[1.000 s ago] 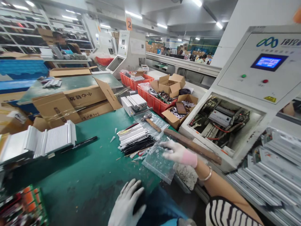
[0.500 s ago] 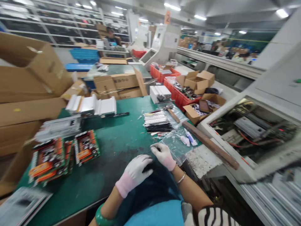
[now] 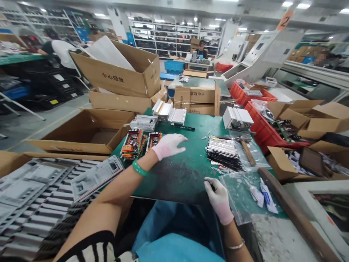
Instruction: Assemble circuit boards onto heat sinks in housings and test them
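Over the green bench [image 3: 174, 178], in the head view, the gloved left hand [image 3: 169, 146] is holding its fingers extended with the thumb well away from them. Its cuff is partly covering the right-hand group of circuit boards [image 3: 132, 143], which are lying at the bench's left side, in front of some ribbed metal profiles [image 3: 177, 116]. Near the front edge, the gloved right hand [image 3: 218, 198] is curling its fingers in toward the thumb; whether they are pinching anything I cannot tell. Just right of it, a clear plastic bag [image 3: 236, 200] is lying flat, two tubes [image 3: 268, 196] resting near its right side. Beyond that hand, black and silver strips [image 3: 223, 153] are lying bundled beside a hammer [image 3: 247, 152].
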Motion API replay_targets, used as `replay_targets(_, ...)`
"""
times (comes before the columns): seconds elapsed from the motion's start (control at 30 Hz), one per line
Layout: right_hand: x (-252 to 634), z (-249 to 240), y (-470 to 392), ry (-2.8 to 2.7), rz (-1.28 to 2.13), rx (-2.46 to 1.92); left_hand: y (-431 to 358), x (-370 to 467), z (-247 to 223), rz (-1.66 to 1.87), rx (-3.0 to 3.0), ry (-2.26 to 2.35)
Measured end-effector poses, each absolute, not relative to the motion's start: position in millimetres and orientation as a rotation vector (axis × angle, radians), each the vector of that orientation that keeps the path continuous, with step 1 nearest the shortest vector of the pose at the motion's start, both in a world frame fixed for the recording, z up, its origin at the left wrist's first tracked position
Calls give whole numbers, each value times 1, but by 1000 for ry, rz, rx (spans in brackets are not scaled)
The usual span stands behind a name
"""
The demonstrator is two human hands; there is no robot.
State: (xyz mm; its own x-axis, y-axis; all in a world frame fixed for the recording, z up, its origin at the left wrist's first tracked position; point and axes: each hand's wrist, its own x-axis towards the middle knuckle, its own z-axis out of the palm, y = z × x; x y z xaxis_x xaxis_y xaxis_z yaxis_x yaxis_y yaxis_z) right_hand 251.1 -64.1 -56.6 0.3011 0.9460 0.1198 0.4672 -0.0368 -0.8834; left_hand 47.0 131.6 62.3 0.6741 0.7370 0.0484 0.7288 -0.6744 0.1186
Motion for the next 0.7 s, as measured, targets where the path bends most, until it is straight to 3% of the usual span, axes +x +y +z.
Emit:
replay_targets(0.33,246,-58,-64,-1358,605,-1663,309,2,105,189,2245,2276)
replay_targets(0.7,251,-70,-59,-1330,591,-1642,352,-23,85,172,2003,2359)
